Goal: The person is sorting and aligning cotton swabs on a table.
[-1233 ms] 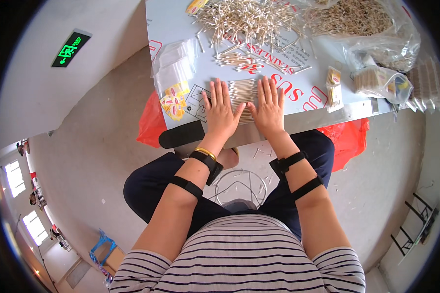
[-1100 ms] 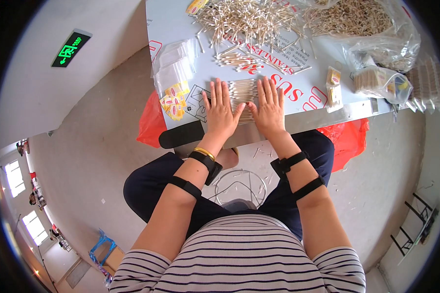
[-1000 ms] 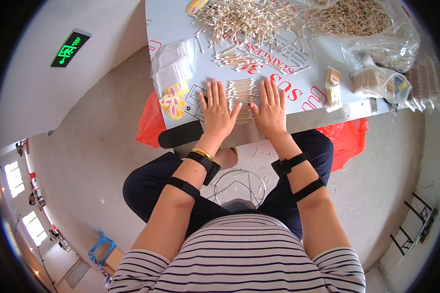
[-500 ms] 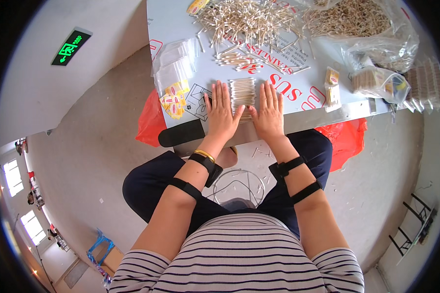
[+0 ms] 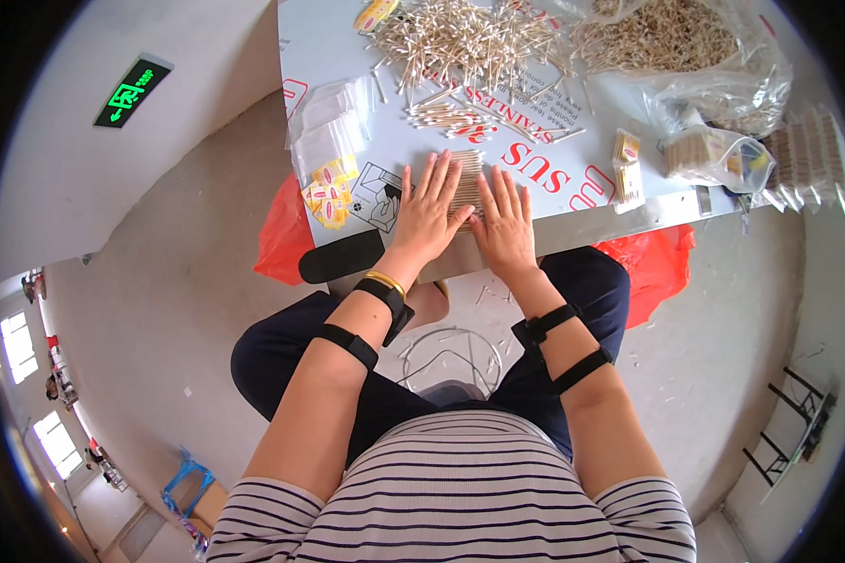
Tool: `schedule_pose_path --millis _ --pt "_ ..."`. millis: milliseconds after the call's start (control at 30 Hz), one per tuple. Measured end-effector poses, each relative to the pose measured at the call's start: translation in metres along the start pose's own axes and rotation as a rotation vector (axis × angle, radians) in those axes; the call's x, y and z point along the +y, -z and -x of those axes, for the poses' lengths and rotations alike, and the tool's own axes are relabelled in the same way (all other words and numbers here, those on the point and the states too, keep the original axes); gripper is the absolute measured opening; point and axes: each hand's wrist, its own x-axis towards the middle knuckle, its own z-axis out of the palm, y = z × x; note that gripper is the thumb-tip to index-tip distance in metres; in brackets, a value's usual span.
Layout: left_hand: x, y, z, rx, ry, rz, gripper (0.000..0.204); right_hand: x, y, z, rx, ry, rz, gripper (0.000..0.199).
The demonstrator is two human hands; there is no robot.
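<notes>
A neat row of cotton swabs (image 5: 469, 178) lies side by side on the metal-topped table near its front edge. My left hand (image 5: 428, 214) is flat with fingers stretched out, covering the row's left side. Along the right side rests my right hand (image 5: 507, 225), also flat, its fingers slanting up and leftward. Both thumbs are close together over the near end of the swabs, partly hiding it. Just beyond the row is a small loose group of swabs (image 5: 449, 116), and behind that a big tangled heap of swabs (image 5: 469, 42).
Clear plastic sleeves (image 5: 327, 127) and yellow cards (image 5: 329, 192) lie at the left. Packed swabs (image 5: 627, 174), a clear bag of bundles (image 5: 709, 155) and stacked packs (image 5: 812, 159) sit right. A large bag of swabs (image 5: 671, 38) stands far right. Red bags (image 5: 286, 235) hang below the table.
My hands have come closer together over the row. The left fingers now cover more of its left side, and the right fingers have tilted leftward.
</notes>
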Motion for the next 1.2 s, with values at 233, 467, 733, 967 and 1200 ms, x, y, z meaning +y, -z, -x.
schedule_pose_path --millis 233,467,733,967,1200 --pt "0.002 0.005 -0.004 0.028 0.002 0.023 0.077 0.004 0.002 -0.005 0.034 -0.001 -0.046 0.068" --pt "0.0 -0.001 -0.021 0.011 -0.006 0.004 0.076 0.024 0.007 -0.052 0.081 0.018 -0.106 0.066" --pt "-0.014 0.005 -0.018 0.022 -0.057 0.105 0.07 0.006 0.033 0.033 -0.078 0.131 -0.196 0.102" --pt "-0.009 0.007 -0.017 0.015 -0.086 0.052 0.066 0.007 0.013 0.005 0.08 0.029 -0.229 0.098" --pt "-0.007 0.017 -0.044 0.09 -0.079 0.046 0.062 0.021 0.021 0.004 0.115 -0.031 -0.308 0.087"
